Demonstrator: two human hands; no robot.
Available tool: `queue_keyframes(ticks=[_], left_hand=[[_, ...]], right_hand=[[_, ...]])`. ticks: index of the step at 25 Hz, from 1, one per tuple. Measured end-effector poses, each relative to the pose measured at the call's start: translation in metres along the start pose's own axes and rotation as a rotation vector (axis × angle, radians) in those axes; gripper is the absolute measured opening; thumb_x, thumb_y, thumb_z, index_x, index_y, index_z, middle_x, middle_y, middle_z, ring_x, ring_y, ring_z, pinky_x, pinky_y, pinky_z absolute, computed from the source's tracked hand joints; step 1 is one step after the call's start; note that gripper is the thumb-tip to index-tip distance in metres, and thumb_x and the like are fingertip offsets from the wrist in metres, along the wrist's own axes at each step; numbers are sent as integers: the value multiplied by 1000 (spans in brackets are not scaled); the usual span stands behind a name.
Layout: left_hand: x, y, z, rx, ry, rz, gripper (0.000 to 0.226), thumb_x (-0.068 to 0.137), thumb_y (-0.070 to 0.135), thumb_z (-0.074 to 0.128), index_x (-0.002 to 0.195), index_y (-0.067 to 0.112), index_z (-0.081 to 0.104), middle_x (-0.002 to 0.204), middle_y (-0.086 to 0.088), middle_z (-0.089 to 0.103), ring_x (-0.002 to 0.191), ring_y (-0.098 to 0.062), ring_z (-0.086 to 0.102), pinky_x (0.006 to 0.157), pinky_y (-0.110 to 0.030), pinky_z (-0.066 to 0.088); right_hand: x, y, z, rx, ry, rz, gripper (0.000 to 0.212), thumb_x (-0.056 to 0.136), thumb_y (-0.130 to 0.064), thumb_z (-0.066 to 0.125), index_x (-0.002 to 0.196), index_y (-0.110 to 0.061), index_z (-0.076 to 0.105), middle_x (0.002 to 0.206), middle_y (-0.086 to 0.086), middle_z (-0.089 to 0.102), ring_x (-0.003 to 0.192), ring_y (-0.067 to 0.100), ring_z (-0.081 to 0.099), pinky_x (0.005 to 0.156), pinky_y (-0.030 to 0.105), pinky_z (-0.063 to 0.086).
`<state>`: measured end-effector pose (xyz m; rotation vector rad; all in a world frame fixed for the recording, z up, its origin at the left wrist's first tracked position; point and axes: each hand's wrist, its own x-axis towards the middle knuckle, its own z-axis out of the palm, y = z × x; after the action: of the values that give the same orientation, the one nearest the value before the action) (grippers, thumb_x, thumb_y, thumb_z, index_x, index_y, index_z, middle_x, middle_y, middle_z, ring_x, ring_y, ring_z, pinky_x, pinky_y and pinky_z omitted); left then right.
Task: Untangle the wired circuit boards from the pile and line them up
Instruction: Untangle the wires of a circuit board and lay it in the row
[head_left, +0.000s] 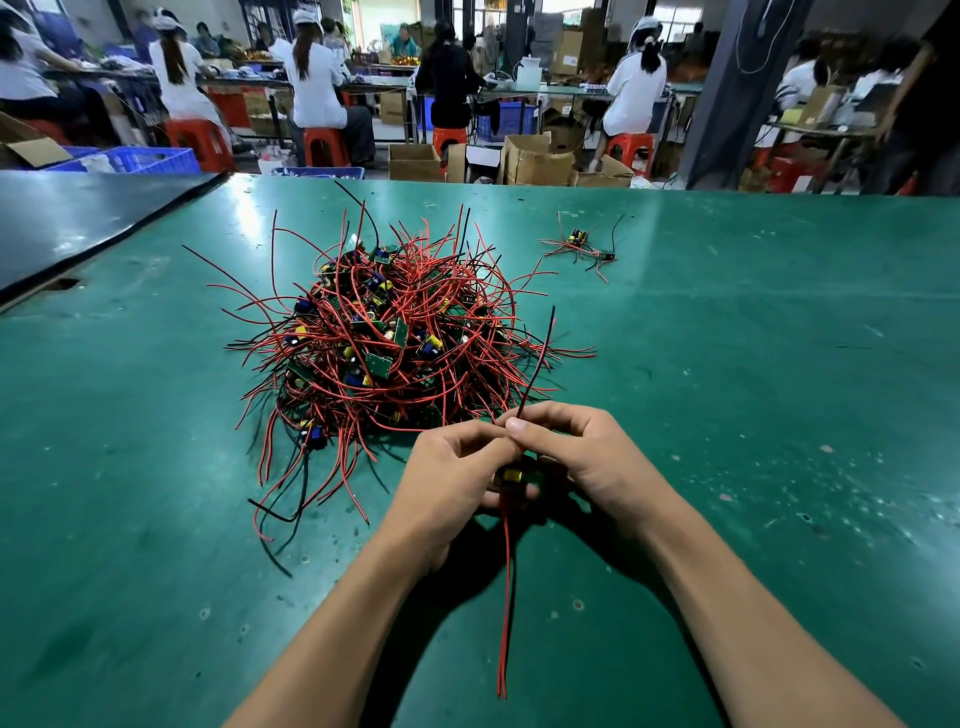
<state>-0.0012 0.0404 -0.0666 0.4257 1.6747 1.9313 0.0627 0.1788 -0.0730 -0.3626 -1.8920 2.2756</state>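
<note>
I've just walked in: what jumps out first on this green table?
A big tangled pile of red and black wires and small green circuit boards sits left of centre on the green table. Nearer, the left hand and right hand together hold one small wired board with a yellow part, its red and black wires trailing toward the viewer.

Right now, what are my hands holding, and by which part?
One wired circuit board: the left hand and right hand pinch its upper wires just above the board; the lower wires trail loose.

Bare forearms, bare left hand and right hand.
</note>
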Motion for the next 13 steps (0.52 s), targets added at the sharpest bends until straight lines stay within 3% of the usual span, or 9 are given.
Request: queue_keyframes(ticks=[3, 7, 10, 13], left_hand=[[0, -1, 1, 48, -8, 10, 10, 88, 1, 64, 85, -8, 67, 73, -17, 67, 59, -20, 68, 52, -25, 54], [-1, 0, -1, 68, -54, -11, 13, 86, 0, 64, 74, 3, 63, 71, -17, 63, 56, -16, 65, 48, -22, 49], [-2, 2, -3, 65, -121, -41, 18, 86, -2, 63, 70, 7, 64, 68, -17, 65, 51, -17, 62, 46, -20, 47], [-4, 4, -2, 78, -171, -59, 16, 86, -3, 61, 73, 6, 63, 65, -15, 66, 49, -17, 60, 46, -20, 47]], right_hand=[[1, -2, -1, -85, 22, -19, 18, 88, -27, 77, 87, -9, 75, 72, 6, 66, 61, 16, 62, 57, 27, 52], [4, -1, -3, -151, 127, -32, 22, 88, -26, 76, 84, -4, 73, 47, -3, 45, 37, 8, 38, 40, 18, 32], [8, 0, -8, -175, 245, -67, 24, 87, -27, 77, 78, -6, 69, 45, -2, 31, 36, 9, 22, 39, 17, 20], [12, 1, -11, -148, 352, -107, 20, 85, -27, 80, 74, -14, 69, 44, -8, 33, 37, 8, 22, 40, 18, 20]])
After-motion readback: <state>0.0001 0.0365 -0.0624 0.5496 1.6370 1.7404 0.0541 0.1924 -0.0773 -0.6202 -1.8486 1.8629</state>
